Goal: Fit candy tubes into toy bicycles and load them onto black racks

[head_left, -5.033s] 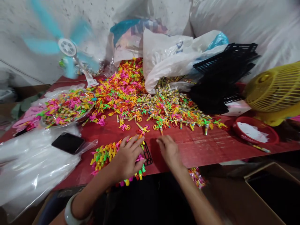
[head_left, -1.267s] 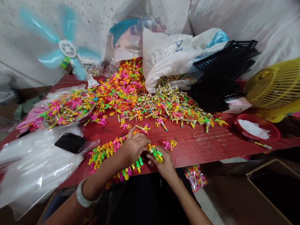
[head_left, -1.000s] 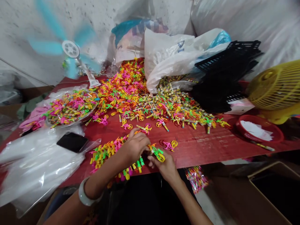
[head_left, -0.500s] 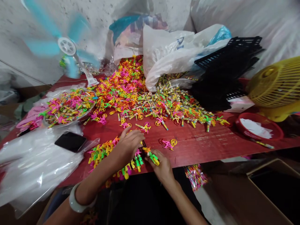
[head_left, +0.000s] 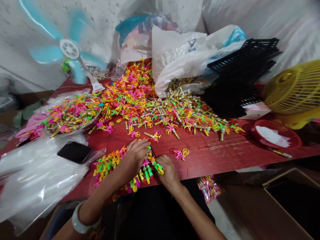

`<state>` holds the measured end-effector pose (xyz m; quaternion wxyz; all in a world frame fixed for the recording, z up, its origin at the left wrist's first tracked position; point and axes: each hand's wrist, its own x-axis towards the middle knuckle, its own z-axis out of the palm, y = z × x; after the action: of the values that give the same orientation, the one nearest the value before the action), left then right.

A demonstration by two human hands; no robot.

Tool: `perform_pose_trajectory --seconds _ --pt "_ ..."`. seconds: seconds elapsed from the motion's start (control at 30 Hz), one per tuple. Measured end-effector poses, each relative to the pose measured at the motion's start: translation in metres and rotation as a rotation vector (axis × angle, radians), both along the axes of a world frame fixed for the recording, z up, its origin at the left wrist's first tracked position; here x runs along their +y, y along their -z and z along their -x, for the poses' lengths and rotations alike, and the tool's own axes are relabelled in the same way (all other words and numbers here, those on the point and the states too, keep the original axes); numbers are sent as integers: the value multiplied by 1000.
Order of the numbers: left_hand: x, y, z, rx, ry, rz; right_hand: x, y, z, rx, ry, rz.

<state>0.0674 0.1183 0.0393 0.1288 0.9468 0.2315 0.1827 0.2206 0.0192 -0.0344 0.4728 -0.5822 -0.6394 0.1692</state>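
Rows of small colourful plastic toys (head_left: 107, 163) are packed side by side near the table's front edge, partly under my left forearm. My left hand (head_left: 137, 155) lies palm down over the right end of these rows, its fingers stretched out across them. What its fingertips touch is hidden. My right hand (head_left: 168, 172) is closed on a small plastic toy (head_left: 158, 167) with green, yellow and orange parts, held against the end of the rows. A dark straight edge (head_left: 153, 151) shows between the hands. To the right lies a loose pink toy bike with a yellow wheel (head_left: 180, 153).
Behind lies a large heap of plastic pieces and candy tubes (head_left: 150, 100). A full bowl (head_left: 75, 130), phone (head_left: 74, 152) and plastic bags (head_left: 45, 180) are left. A spinning fan (head_left: 70, 49), red basket (head_left: 297, 143), black crates (head_left: 240, 66) and yellow fan (head_left: 295, 86) stand around.
My right hand has moved left with the toy, bringing it up to the end of the rows. My left hand has shifted slightly left and lower onto them.
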Motion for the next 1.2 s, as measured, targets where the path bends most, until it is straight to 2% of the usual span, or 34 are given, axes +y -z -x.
perform_pose_trajectory --seconds 0.1,0.27,0.37,0.53,0.8,0.93,1.03,1.1,1.2 --pt "0 0 0 -8 9 10 0 1 -3 54 -71 -5" --pt "0 1 0 9 -5 5 5 0 -2 83 -82 -31" --pt "0 1 -1 21 -5 -2 11 -2 -7 20 -158 -40" --pt "-2 -8 -4 38 -23 -7 15 -8 -16 -127 -255 42" --pt "-19 -22 -10 169 -35 -55 9 -9 -2 -272 -183 88" --pt "-24 -21 -15 174 -71 -93 10 -6 1 -247 -177 102" --pt "-25 -20 -15 178 -67 -118 11 -7 -9 -159 -208 84" --pt "-25 -20 -11 190 -44 -121 16 -12 -25 -97 -131 103" --pt "-25 -20 -5 211 -23 -111 33 -25 -58 -162 215 173"
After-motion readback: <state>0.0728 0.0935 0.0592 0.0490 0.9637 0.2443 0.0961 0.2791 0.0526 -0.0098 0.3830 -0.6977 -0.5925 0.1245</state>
